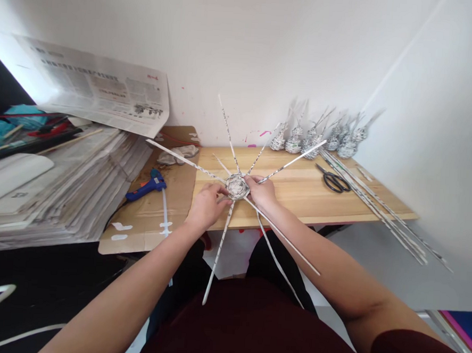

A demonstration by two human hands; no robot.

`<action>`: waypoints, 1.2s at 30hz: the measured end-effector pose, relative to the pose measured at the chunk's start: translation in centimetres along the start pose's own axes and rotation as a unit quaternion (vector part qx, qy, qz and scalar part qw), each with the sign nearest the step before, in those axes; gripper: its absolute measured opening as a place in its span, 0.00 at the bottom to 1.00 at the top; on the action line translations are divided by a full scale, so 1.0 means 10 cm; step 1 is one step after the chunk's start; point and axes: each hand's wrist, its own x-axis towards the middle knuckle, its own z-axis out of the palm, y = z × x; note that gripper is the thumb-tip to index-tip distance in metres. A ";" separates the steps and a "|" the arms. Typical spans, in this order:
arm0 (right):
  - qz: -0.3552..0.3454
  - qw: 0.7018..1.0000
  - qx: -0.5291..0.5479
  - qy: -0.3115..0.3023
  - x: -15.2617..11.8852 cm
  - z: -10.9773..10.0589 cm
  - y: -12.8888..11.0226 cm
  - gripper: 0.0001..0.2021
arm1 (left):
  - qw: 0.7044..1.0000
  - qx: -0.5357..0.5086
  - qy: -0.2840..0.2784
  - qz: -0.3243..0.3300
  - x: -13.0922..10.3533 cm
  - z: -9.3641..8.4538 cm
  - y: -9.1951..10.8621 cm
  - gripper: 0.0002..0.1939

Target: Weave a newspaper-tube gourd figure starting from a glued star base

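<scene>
A round woven newspaper base is held above the front part of the wooden table, with several rolled-paper spokes sticking out around it. My left hand grips its left edge between thumb and fingers. On the right edge, my right hand pinches the weave near the spokes. One spoke points down toward my lap, and another runs along my right forearm. A loose bent paper strip hangs from the base's lower right. The fingertips partly hide the rim.
Black-handled scissors and long paper rolls lie right on the wooden table. Several small woven newspaper vessels line the wall. Left are a blue glue gun on cardboard, a newspaper stack and a newspaper sheet.
</scene>
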 end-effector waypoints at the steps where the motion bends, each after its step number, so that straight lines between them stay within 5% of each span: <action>1: -0.004 1.000 -0.003 0.000 0.01 0.00 -0.01 0.14 | 0.999 -0.027 -0.016 -0.027 0.02 -0.01 -0.01 0.13; 8: 0.005 1.000 -0.001 -0.026 0.04 -0.06 -0.20 0.13 | 0.972 -0.168 -0.091 -0.140 0.10 -0.12 0.05 0.23; 22: -0.071 0.991 -0.099 -0.057 0.23 -0.36 -0.40 0.15 | 0.992 0.086 -0.091 -0.010 0.21 0.04 0.25 0.13; 30: -0.105 0.990 -0.091 -0.039 0.37 -0.61 -0.77 0.12 | 0.996 -0.021 -0.074 0.035 0.36 0.06 0.52 0.11; 36: -0.115 0.989 -0.094 -0.008 0.41 -0.73 -0.68 0.13 | 0.996 0.041 -0.056 0.048 0.41 0.06 0.72 0.08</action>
